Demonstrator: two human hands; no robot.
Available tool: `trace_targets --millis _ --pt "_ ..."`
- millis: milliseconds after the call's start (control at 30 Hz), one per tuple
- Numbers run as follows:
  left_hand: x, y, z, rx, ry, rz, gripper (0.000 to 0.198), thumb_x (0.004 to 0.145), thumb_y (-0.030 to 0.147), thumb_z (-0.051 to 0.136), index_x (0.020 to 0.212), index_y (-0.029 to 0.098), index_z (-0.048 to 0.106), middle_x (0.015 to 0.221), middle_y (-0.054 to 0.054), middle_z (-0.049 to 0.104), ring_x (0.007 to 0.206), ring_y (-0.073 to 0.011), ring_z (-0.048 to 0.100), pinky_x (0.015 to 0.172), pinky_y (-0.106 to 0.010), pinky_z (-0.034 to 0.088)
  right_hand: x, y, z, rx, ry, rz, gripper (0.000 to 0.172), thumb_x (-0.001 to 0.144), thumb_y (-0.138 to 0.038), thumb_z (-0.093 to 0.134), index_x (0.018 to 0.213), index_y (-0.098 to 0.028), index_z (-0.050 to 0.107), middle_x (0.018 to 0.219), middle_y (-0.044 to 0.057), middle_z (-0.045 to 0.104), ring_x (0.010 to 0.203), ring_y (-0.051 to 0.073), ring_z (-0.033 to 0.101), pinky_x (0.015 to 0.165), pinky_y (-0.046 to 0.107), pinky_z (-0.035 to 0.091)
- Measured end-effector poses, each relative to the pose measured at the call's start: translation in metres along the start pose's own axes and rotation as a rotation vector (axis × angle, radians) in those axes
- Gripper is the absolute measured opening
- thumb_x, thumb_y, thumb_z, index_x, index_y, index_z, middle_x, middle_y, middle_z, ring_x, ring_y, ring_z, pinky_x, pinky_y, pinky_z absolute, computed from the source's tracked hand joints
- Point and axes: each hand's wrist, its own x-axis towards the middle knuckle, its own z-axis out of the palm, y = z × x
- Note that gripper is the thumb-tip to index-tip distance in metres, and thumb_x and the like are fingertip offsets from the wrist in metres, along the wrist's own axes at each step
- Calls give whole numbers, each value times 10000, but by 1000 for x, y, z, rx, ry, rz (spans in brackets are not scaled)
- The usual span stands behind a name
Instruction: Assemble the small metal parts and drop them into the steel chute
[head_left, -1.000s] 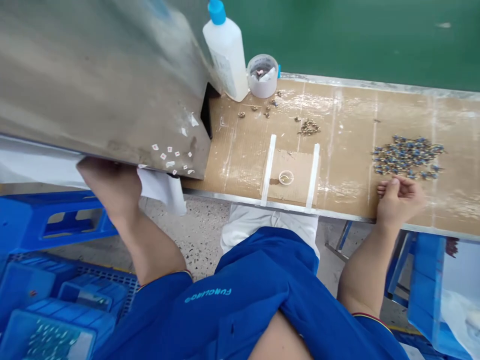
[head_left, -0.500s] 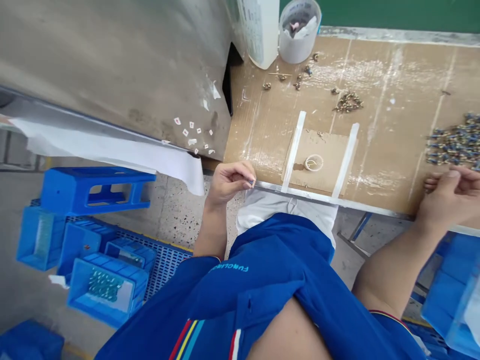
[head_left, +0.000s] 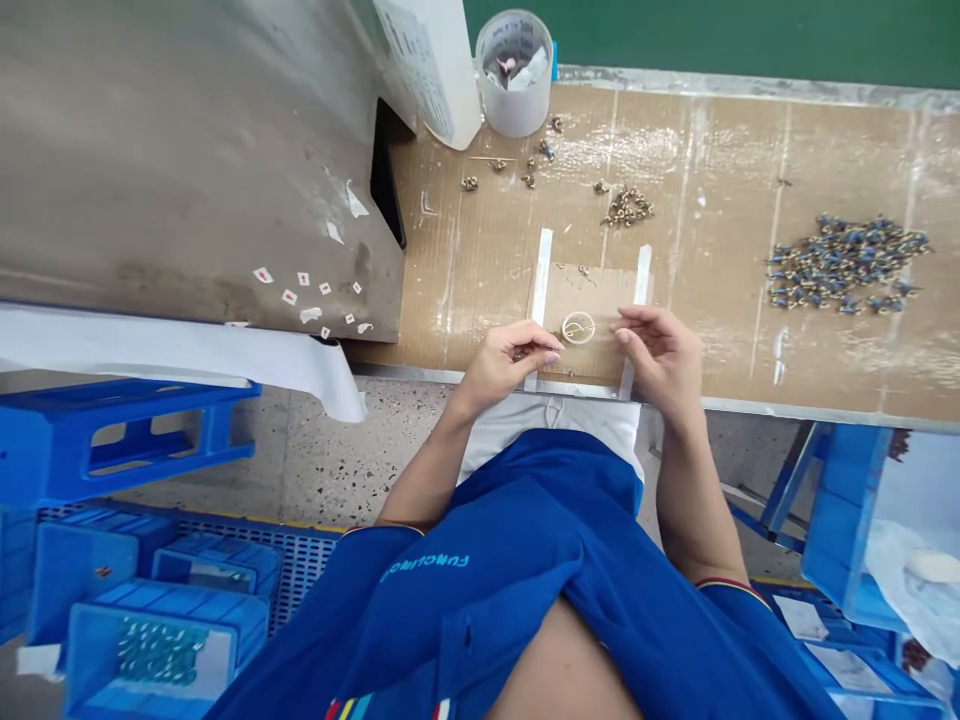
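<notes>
My left hand (head_left: 506, 365) is over the near edge of the worktable, left of a small round clear dish (head_left: 578, 328). Its thumb and forefinger are pinched together, and whatever they hold is too small to make out. Right of the dish, my right hand (head_left: 666, 362) has thumb and forefinger apart, with nothing visible between them. Thin pale curved pieces lie in the dish. It sits on a cardboard piece (head_left: 600, 290) fixed down by two white tape strips. A few tiny bits lie on that cardboard.
A large pile of small blue-and-brass parts (head_left: 847, 265) lies to the right, a smaller cluster (head_left: 628, 207) farther back. A white tub (head_left: 514, 105) and a plastic bottle (head_left: 442, 80) stand at the back. Left is a metal housing (head_left: 187, 150); blue crates (head_left: 247, 625) are below.
My right hand has come left from the large pile to beside the dish. My left hand has moved right, up to the dish's other side. The camera view has shifted right.
</notes>
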Motion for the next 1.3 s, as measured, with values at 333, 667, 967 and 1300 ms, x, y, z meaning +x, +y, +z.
trace_targets --millis 333,667,967,1300 --pt "-9 -11 -2 -21 40 29 276 843 417 783 959 169 752 832 -46 725 740 -120 666 667 -231 531 13 -6 14 -94 -104 -228 110 895 -340 695 840 -265 755 844 20 700 790 168 642 674 309 513" --pt "-8 -5 0 233 6 142 128 912 271 689 875 167 754 843 -64 753 752 -142 686 639 -244 523 21 -8 18 -324 -52 -409 164 944 -275 614 836 -283 737 966 39 669 895 191 626 760 359 511" --pt "-9 -5 3 272 3 96 127 901 259 687 914 148 746 853 -62 758 710 -129 675 620 -221 520 5 -20 20 -106 -5 -290 175 958 -346 615 842 -261 714 874 31 703 850 191 674 756 355 538" --pt "-7 -5 4 357 -22 146 120 917 231 661 915 141 740 816 -55 738 661 -115 625 611 -222 481 -11 -32 24 -88 -41 -278 186 968 -352 604 858 -267 727 823 17 761 769 177 712 693 320 557"
